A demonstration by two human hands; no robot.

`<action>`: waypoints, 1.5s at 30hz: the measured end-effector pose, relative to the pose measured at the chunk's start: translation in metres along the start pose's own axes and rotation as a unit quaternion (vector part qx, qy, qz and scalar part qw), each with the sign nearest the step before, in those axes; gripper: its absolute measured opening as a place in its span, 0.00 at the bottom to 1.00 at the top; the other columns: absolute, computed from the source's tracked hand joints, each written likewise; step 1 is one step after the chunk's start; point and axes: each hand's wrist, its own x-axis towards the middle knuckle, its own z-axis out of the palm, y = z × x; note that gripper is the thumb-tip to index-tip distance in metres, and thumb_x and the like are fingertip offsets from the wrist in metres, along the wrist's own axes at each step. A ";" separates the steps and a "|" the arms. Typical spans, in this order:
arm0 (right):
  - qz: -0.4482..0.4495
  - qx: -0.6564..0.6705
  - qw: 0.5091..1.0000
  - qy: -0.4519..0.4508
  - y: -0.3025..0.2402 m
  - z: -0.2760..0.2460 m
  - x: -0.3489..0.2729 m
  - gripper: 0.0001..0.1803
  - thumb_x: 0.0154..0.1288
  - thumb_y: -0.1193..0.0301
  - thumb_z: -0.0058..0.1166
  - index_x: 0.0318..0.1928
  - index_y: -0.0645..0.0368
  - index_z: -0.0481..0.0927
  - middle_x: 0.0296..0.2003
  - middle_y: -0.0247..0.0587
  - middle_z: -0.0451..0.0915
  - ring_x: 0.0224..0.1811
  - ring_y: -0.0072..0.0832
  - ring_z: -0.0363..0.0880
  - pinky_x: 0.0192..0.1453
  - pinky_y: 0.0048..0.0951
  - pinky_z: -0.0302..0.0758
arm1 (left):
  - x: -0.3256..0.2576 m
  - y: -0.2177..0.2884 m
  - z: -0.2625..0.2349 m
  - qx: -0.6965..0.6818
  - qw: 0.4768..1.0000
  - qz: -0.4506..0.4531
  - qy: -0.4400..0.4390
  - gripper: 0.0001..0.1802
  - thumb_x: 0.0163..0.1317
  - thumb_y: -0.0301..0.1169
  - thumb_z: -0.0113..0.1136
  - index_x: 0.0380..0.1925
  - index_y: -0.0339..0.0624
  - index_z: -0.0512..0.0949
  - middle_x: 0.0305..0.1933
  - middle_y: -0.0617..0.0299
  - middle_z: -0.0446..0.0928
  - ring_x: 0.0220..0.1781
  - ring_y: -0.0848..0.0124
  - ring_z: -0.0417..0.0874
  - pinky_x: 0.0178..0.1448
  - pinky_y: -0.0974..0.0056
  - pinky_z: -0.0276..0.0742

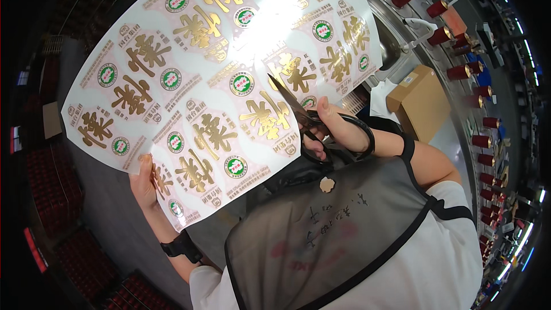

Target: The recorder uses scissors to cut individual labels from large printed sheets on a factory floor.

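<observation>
A large glossy white label sheet (189, 93), printed with gold characters and round green emblems, spreads in front of me. Glare whites out part of its upper middle. My left hand (143, 185) pinches the sheet's lower left edge, thumb on top. In my right hand (343, 131) are black-handled scissors (291, 99), my fingers through the loops. Their dark blades point up and left over the sheet, among the labels, near a step in its right lower edge. Whether the blades are fully closed is hard to see.
To the right, an open brown cardboard box (423, 103) sits on a metal counter beside a sink with a white faucet (422, 31). Red cylinders with gold ends (459, 73) line the counter. Stacks of dark red crates (54, 186) stand at the left.
</observation>
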 end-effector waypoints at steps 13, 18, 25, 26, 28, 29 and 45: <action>-0.022 -0.137 0.988 0.061 -0.001 -0.006 -0.009 0.35 0.74 0.45 0.22 0.31 0.61 0.75 0.13 0.28 0.63 0.15 0.17 0.62 0.21 0.21 0.64 | -0.004 0.008 0.027 -0.021 0.997 0.012 0.067 0.16 0.66 0.23 0.48 0.53 0.28 0.67 0.48 0.54 0.75 0.45 0.72 0.78 0.49 0.68 0.74; -0.029 -0.176 0.978 0.110 -0.004 -0.004 0.001 0.35 0.73 0.44 0.25 0.28 0.61 0.74 0.12 0.29 0.66 0.13 0.17 0.64 0.19 0.21 0.64 | -0.006 0.005 0.027 0.007 0.996 0.048 0.070 0.13 0.67 0.24 0.47 0.48 0.27 0.70 0.42 0.56 0.76 0.40 0.73 0.77 0.44 0.69 0.74; -0.139 -0.246 0.959 0.034 -0.023 -0.021 0.023 0.39 0.70 0.39 0.25 0.34 0.64 0.76 0.23 0.36 0.76 0.25 0.21 0.75 0.30 0.22 0.72 | -0.010 0.011 0.034 -0.010 0.996 0.053 0.065 0.13 0.68 0.26 0.46 0.45 0.24 0.72 0.45 0.49 0.78 0.41 0.70 0.81 0.46 0.67 0.77; -0.159 -0.264 0.951 0.034 -0.024 -0.020 0.027 0.41 0.70 0.39 0.24 0.38 0.65 0.77 0.25 0.38 0.77 0.27 0.23 0.76 0.34 0.23 0.73 | -0.010 0.013 0.036 -0.009 0.995 0.074 0.061 0.13 0.68 0.26 0.46 0.45 0.24 0.72 0.45 0.49 0.78 0.41 0.70 0.81 0.46 0.67 0.77; -0.192 -0.281 0.938 0.063 -0.025 -0.015 0.038 0.42 0.69 0.38 0.23 0.40 0.67 0.77 0.27 0.40 0.79 0.30 0.24 0.76 0.38 0.25 0.73 | -0.011 0.015 0.039 -0.006 0.997 0.051 0.065 0.13 0.67 0.26 0.46 0.43 0.24 0.73 0.42 0.49 0.79 0.39 0.67 0.82 0.43 0.65 0.79; -0.190 -0.290 0.931 0.111 -0.026 -0.010 0.042 0.44 0.69 0.37 0.22 0.43 0.68 0.77 0.29 0.43 0.80 0.33 0.26 0.77 0.42 0.27 0.73 | -0.012 0.014 0.041 0.004 0.996 0.048 0.071 0.13 0.67 0.26 0.46 0.43 0.24 0.73 0.42 0.49 0.79 0.39 0.67 0.82 0.43 0.65 0.79; -0.184 -0.072 0.978 0.073 -0.055 0.025 0.054 0.46 0.68 0.35 0.22 0.53 0.67 0.73 0.48 0.42 0.77 0.50 0.23 0.72 0.57 0.25 0.67 | -0.023 0.002 0.042 -0.111 0.984 0.081 0.112 0.16 0.68 0.27 0.46 0.44 0.19 0.72 0.42 0.42 0.78 0.39 0.63 0.84 0.43 0.61 0.83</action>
